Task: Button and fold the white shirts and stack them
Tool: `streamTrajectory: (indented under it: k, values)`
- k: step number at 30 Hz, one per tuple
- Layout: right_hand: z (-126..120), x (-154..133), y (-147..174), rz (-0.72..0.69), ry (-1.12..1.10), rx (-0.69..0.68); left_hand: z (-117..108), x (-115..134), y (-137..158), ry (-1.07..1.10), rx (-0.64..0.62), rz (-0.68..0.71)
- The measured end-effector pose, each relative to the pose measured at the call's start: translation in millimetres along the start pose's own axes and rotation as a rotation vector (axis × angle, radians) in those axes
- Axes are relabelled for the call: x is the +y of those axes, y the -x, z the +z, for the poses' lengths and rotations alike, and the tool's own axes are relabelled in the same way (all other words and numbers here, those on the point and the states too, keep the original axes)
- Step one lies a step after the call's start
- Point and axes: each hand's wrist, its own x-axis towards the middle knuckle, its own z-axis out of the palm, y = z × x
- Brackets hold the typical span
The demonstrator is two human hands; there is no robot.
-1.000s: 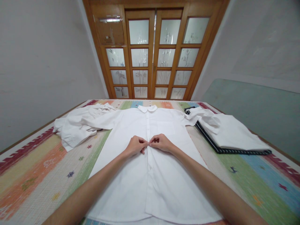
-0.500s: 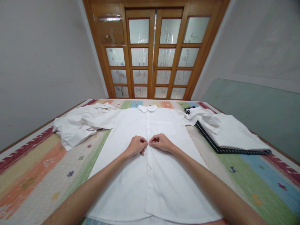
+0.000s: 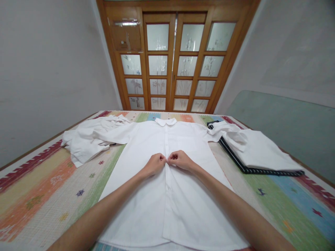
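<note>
A white collared shirt [image 3: 146, 209] lies spread front side up, its collar pointing away from me and its button strip running down the middle. My left hand [image 3: 156, 163] pinches the cloth at the strip, fingers curled closed. Just across from it, my right hand [image 3: 180, 159] is also closed on the strip, its fingertips nearly touching the left ones. The fabric is lifted slightly between them. Any button under the fingertips is too small and covered to make out.
A crumpled white garment [image 3: 86, 139] lies at the left. On the right, folded white cloth [image 3: 267, 150] rests on a black striped piece [image 3: 243, 169]. A colourful patterned cover [image 3: 75, 188] lies under everything. Wooden glazed doors [image 3: 171, 62] stand beyond, with walls on both sides.
The left fingers have curled in tighter at the button strip. Both hands stay at the same place on the shirt, and the view has shifted slightly.
</note>
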Motion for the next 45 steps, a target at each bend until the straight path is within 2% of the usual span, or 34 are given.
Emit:
streamTrajectory:
  k: [5,11,19,23,27,29,32,39,42,45]
  values:
    - [3,-7,3,0.036,0.038,0.041,-2,0,-1,0.020,-0.016,0.014]
    - [6,-13,5,0.034,0.103,0.085,-2,-1,-1,-0.058,-0.021,0.012]
    - [1,-9,3,0.031,0.070,0.050,-3,-7,0,-0.116,0.025,0.099]
    - [2,-9,5,-0.037,0.132,0.178,-5,-14,4,-0.176,0.095,0.200]
    - [10,-13,14,-0.201,0.365,0.240,-3,-21,8,-0.333,0.204,0.367]
    - [13,-14,21,-0.275,0.507,0.218,-2,-25,9,-0.415,0.188,0.426]
    - [14,-16,31,-0.347,0.635,0.170,-5,-33,11,-0.523,0.134,0.424]
    - [2,-19,60,-0.500,0.705,0.061,-27,-50,19,-0.653,-0.043,0.343]
    - [0,-18,65,-0.488,0.699,0.040,-36,-52,23,-0.666,-0.081,0.329]
    - [-1,-16,63,-0.430,0.727,-0.070,-41,-53,27,-0.681,-0.089,0.355]
